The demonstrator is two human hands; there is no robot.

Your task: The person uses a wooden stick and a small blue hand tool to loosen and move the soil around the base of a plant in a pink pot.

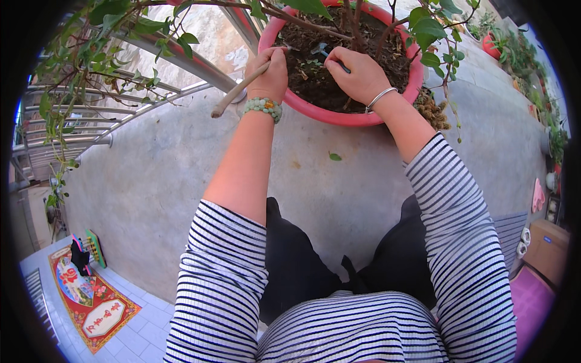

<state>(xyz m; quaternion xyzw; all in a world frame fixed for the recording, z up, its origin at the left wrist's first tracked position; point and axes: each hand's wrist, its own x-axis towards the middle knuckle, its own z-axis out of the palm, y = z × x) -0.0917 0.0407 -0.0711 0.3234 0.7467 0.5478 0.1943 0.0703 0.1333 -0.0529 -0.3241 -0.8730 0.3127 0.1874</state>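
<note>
A large red round planter (338,119) holds dark soil (311,93) with dry leaf litter and a woody plant stem (357,31). Over the planter's left rim, my left hand (268,72) is closed around a wooden stick-like handle (236,94). Its butt end slants down past my wrist, and the tool's head is hard to make out. My right hand (361,75) grips a small hand tool (324,51) with a dark handle. The tool's pale bluish front part points at the soil left of the stem; its exact shape is unclear.
Leafy branches (426,34) hang over both sides of the planter. Metal railing (177,56) runs along the left. A fallen leaf (335,157) lies on the concrete floor (181,149). A patterned red mat (93,295) is lower left; a cardboard box (548,247) stands at right.
</note>
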